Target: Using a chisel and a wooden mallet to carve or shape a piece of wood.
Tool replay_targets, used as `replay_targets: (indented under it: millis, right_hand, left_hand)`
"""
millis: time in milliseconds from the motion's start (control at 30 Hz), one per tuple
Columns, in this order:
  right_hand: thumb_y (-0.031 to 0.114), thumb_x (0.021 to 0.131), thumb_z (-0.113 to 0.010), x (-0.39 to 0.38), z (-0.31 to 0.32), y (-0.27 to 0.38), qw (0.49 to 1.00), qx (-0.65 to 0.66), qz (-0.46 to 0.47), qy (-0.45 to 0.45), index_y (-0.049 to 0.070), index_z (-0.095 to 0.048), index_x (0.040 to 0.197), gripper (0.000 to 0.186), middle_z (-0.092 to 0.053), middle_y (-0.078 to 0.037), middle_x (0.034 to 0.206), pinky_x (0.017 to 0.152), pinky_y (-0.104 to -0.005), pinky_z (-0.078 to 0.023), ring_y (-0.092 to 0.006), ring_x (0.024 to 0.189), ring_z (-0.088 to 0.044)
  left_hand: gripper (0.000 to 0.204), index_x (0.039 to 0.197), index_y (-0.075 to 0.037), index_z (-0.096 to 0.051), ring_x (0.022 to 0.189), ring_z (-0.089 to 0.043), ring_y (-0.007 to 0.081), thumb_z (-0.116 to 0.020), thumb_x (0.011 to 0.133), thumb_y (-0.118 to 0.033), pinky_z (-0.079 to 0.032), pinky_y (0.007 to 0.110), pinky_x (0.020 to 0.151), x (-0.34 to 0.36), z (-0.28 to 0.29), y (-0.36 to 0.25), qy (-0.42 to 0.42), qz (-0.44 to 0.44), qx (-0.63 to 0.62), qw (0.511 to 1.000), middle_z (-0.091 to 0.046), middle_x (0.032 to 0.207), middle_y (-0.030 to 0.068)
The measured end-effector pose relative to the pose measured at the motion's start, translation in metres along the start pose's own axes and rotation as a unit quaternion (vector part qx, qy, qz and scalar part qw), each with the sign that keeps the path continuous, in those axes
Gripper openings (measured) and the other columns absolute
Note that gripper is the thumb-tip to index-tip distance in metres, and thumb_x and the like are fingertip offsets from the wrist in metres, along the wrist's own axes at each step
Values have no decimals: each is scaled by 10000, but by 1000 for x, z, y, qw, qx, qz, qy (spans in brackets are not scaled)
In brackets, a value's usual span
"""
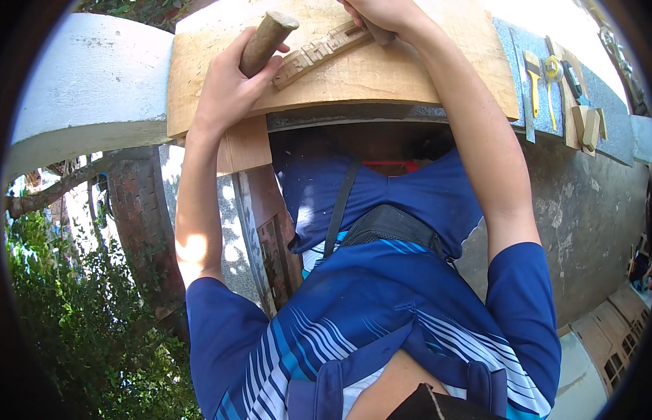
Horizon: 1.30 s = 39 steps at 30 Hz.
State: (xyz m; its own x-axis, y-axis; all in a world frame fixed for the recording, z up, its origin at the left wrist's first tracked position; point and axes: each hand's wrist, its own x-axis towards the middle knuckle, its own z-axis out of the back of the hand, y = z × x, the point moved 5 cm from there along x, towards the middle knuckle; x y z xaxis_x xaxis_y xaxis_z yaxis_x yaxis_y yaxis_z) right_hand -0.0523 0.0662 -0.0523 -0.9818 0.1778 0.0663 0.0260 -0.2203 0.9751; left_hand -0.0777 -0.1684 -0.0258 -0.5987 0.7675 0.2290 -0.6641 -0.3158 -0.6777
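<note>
A thick, round wooden handle [268, 43] stands tilted in my left hand [224, 87], with the fingers wrapped round it. Its blunt top end points up and to the right. Beside it, a narrow wooden strip [322, 54] with carved notches lies slantwise on a broad light wooden board [382, 80]. At the upper edge of the view, my right hand [389, 12] is closed on a darker tool handle [380, 32] over the strip's far end. The rest of that tool is hidden or out of view, so its kind does not show.
On a blue-grey surface at the right lie a metal strip [524, 91], a yellow-handled brush [533, 80], a yellow tool [552, 73], a black utility knife [572, 78] and small wooden blocks [588, 126]. A white ledge [95, 77] adjoins the board's left side.
</note>
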Motion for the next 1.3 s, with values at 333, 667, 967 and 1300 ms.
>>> replay_targets:
  millis: [333,667,967,1300]
  right_hand:
    - [238,956,-598,-12,0,14,998,31,-42,23,42,-542,918,207,-497,-8,570,417,-322,-499,-128,412,-488]
    - [248,950,-609,-3,-2,5,999,34,-5,5,37,-555,910,222,-511,-13,611,495,-328,-544,-131,474,-511]
    - [268,950,-622,-5,-4,8,999,29,-20,8,41,-552,872,250,-513,-3,629,465,-329,-509,-127,478,-511]
    - [263,960,-644,-11,0,8,997,54,-58,0,43,-562,920,238,-514,3,644,468,-316,-470,-118,512,-517]
  left_hand:
    - [419,1195,-82,-697,878,-769,252,-841,866,-298,-575,358,756,-20,-19,-24,-74,-43,221,972,-770,974,138]
    - [434,1257,-67,-640,994,-755,287,-809,895,-235,-565,380,865,-15,-20,-15,-77,7,128,989,-770,1023,145]
    - [489,1321,-60,-596,958,-734,330,-778,888,-196,-542,425,844,12,-8,-24,40,19,164,985,-751,1007,159]
    - [499,1297,-79,-618,899,-726,385,-762,851,-252,-554,452,830,-4,-16,-28,31,16,108,994,-734,955,226]
